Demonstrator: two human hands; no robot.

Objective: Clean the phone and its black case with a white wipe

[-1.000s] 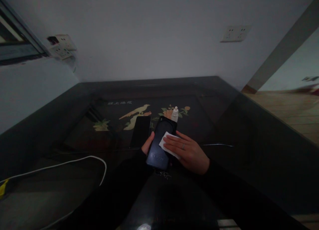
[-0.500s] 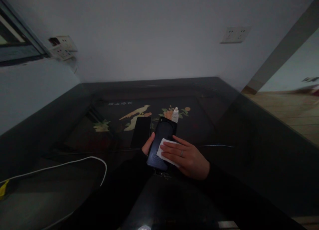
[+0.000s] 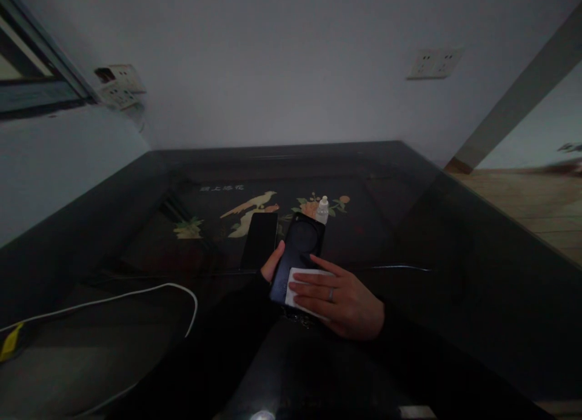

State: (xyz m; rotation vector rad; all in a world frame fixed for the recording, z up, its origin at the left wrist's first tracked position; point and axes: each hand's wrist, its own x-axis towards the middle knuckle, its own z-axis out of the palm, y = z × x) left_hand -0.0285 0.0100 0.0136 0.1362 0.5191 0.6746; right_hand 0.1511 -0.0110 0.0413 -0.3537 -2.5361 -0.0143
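Short of table's far edge (image 3: 273,152), left hand (image 3: 271,262) clamps dark phone (image 3: 297,241) while right hand (image 3: 351,302) holds white cloth (image 3: 290,295) against its near end

Under dim light, a dark, glossy table (image 3: 400,190) bearing a bird-and-flower design (image 3: 250,203) stands against a pale wall (image 3: 282,68) fitted with a socket plate (image 3: 435,64), with a window (image 3: 39,91) upper left and plank flooring (image 3: 536,205) right.

held phone (image 3: 293,250): smooth, faint sheen | wipe (image 3: 304,271): matt, tissue-like | tabletop (image 3: 409,226): glossy | bottle (image 3: 322,211): translucent plastic
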